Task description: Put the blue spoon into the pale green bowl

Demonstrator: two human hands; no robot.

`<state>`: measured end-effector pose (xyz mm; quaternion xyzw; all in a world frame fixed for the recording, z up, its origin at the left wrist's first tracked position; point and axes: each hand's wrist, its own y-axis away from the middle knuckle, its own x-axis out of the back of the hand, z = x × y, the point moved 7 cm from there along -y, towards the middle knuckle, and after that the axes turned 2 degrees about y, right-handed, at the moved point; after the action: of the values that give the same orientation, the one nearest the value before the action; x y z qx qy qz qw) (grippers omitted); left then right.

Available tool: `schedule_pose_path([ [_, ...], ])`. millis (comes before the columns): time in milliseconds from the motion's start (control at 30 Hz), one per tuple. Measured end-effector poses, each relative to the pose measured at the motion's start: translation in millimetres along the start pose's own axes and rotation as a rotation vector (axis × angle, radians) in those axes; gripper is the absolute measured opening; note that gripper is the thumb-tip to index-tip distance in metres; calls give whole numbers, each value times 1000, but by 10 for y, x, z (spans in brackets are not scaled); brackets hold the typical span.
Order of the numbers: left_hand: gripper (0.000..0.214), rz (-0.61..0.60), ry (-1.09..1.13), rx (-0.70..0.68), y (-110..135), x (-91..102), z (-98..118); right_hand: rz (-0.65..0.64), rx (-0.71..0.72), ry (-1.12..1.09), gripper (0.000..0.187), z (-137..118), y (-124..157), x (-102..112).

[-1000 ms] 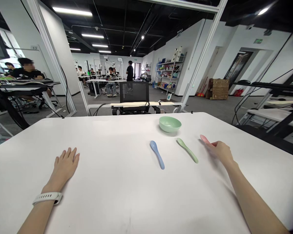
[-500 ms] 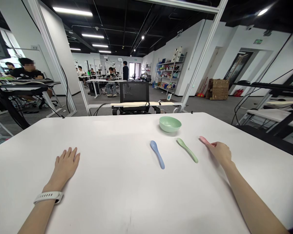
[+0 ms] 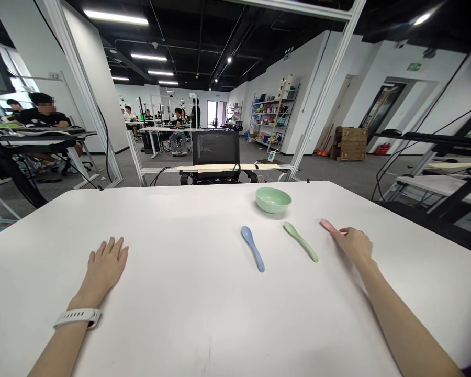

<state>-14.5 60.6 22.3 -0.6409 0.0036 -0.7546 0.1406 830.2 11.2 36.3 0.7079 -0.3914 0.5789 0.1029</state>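
Note:
On the right side of the white table [image 3: 172, 314], my right hand [image 3: 356, 246] is closed on the handle of a pink spoon [image 3: 328, 225]. The spoon's bowl end points away to the upper left, and its handle is mostly hidden by my fingers. Left of it lies a green spoon [image 3: 301, 242], and farther left a blue spoon [image 3: 253, 249]. Behind the spoons stands a light green bowl [image 3: 273, 200], upright. My left hand [image 3: 107, 264] rests flat on the table at the left, fingers spread, touching nothing else; a pale wristband circles that wrist.
Metal frame posts [image 3: 322, 94] rise behind the table. Beyond its far edge stands a black mesh chair [image 3: 215, 149]. Several people sit or stand at other desks in the background, and a shelf [image 3: 275, 115] with goods is against the wall.
My hands, the spoons and the bowl stay practically where they were. In the far background, a standing person has shifted slightly to the left.

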Motion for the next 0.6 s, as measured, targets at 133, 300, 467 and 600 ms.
schedule_pose_path([
  [133,71,22,11,14,0,14,-10,-14,-53,21,82,-89,97,98],
  [300,73,18,3,10,-6,-9,-25,55,-5,-28,80,-229,155,245],
  [467,75,36,-11,-20,-27,-41,-49,-82,231,-237,60,-571,269,270],
  [600,77,26,-16,-21,-19,-42,-48,-308,360,-233,56,-943,599,241],
])
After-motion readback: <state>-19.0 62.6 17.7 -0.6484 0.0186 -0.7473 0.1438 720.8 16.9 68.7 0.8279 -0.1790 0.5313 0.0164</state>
